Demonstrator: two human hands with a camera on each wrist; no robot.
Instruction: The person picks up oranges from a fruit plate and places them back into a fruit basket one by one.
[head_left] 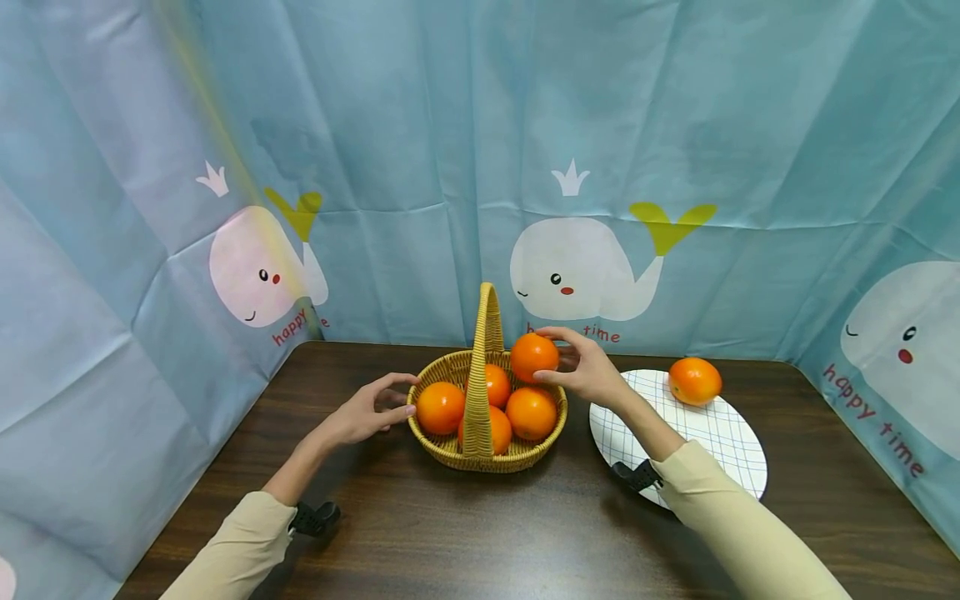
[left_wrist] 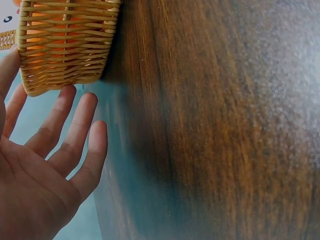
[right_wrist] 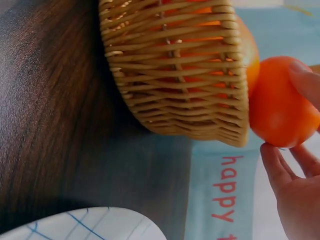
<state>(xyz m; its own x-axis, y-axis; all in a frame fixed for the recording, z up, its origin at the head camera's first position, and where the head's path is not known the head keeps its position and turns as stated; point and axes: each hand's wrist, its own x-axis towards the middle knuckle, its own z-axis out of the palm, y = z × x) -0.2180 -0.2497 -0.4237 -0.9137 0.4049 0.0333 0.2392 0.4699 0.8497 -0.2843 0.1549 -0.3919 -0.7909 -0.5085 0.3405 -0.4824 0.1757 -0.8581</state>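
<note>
A woven basket [head_left: 478, 463] with a tall arched handle [head_left: 480, 367] stands in mid-table, holding several oranges [head_left: 440, 408]. Over its right rear rim my right hand [head_left: 588, 371] grips another orange [head_left: 534, 357] between thumb and fingers. The right wrist view shows that held orange [right_wrist: 282, 107] right beside the rim, with the thumb on one side and fingertips on the other. My left hand [head_left: 367, 410] is at the basket's left side, thumb and index fingertips at the rim. In the left wrist view its other fingers [left_wrist: 80, 120] extend loosely, close to the wicker.
To the right lies a round white plate [head_left: 731, 454] with a blue grid pattern, partly under my right forearm. One orange [head_left: 695, 382] sits on its far part. A blue whale-print curtain [head_left: 420, 167] hangs behind the dark wooden table [head_left: 420, 533].
</note>
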